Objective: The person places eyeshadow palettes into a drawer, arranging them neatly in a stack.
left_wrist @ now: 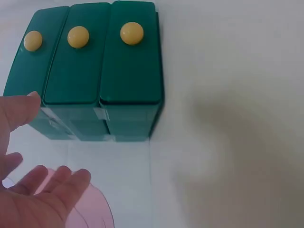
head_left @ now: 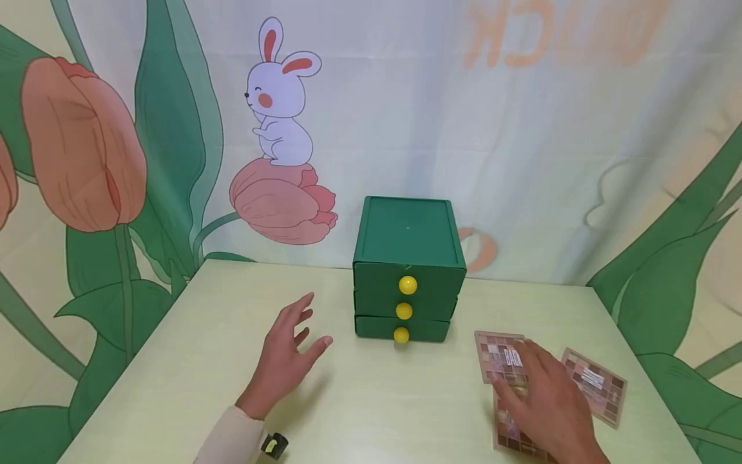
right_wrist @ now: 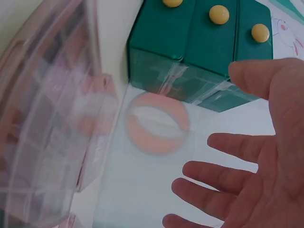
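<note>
A green cabinet with three small drawers (head_left: 409, 232) stands at the back middle of the table, a round yellow knob (head_left: 408, 285) on each drawer, all of them pushed in. My left hand (head_left: 286, 357) hovers to the left of it, fingers spread loosely and holding nothing. Over several flat makeup palettes at the right is my right hand (head_left: 547, 399), its fingers apart and nothing between them. One palette (head_left: 500, 354) lies by its fingertips, a second (head_left: 510, 428) is partly hidden under it, and a third (head_left: 597, 385) lies to its right.
The pale table (head_left: 191, 361) reaches back to a hanging cloth (head_left: 394, 116) printed with tulips and a rabbit. A dark band with a small yellow-green patch (head_left: 274, 445) is at the left wrist. In the right wrist view, a palette (right_wrist: 42, 156) looms close at the left.
</note>
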`<action>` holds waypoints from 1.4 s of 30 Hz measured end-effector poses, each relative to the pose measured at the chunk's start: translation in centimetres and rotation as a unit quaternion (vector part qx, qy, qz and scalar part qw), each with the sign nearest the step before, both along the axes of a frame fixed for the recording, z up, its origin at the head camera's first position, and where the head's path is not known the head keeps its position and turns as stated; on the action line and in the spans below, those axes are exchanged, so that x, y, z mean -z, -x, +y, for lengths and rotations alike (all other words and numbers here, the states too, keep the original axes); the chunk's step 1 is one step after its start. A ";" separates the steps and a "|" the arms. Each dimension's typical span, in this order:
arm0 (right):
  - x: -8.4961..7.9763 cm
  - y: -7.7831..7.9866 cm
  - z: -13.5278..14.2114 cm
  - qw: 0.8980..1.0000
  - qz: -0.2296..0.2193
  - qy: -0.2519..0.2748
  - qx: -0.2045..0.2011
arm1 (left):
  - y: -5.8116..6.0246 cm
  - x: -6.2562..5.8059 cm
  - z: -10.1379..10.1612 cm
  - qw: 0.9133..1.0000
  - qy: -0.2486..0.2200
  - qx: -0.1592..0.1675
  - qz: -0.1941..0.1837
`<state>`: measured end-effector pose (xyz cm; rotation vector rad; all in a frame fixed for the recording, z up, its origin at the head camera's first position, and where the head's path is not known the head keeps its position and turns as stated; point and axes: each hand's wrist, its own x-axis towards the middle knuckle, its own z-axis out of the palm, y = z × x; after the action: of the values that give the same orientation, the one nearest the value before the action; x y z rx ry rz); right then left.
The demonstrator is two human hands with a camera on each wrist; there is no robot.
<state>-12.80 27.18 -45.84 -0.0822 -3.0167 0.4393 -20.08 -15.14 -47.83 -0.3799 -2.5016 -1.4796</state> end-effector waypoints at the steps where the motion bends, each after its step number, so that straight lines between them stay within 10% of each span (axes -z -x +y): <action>1: -0.1 0.0 -0.2 1.000 0.007 0.010 0.001 | 0.4 -0.2 0.3 1.000 -0.009 0.004 0.001; 12: -1.2 0.5 -2.9 0.989 0.123 0.086 -0.012 | 4.1 -1.7 2.9 0.995 -0.085 0.053 0.014; 23: -1.6 2.0 -6.5 0.932 0.325 0.148 -0.062 | 6.4 -2.6 4.0 0.989 -0.125 0.075 0.019; 42: -2.9 5.3 -13.4 0.870 0.346 0.349 -0.045 | 7.7 -2.4 5.2 0.988 -0.112 0.104 0.034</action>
<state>-18.07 13.74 -42.98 0.1404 -2.0423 1.2386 -27.81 -9.97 -45.44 -0.6561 -2.2681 -1.7719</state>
